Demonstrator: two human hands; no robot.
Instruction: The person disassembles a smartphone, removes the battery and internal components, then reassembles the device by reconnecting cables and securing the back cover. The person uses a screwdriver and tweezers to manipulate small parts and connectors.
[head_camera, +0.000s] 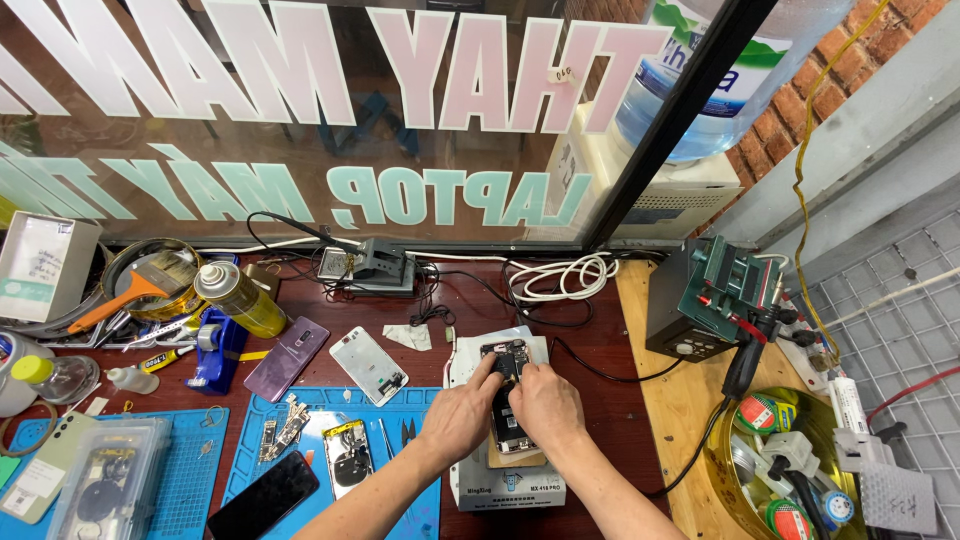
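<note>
Fingers (487, 377) of the left hand (458, 418) are closed on the left edge of an opened phone (509, 392), while those of the right hand (548, 405) are pinched at its upper right edge. The phone is laid screen-off, with its innards shown, on a small wooden block (517, 459) atop a white machine (505, 478) near the middle of the table (600, 400). What, if anything, is held between the right fingertips cannot be told.

For the work to be done well, the phone would best be kept steady against the block by the left hand, so that only light, careful force is applied by the right; the exposed parts look delicate and could be bent or torn by a slip.

A blue mat (310, 410) with a second opened phone (348, 455) and loose parts is spread just to the left. A purple phone (287, 359) and a white back cover (369, 366) are set beyond it. A dark soldering station (705, 300) is placed well to the right.
</note>
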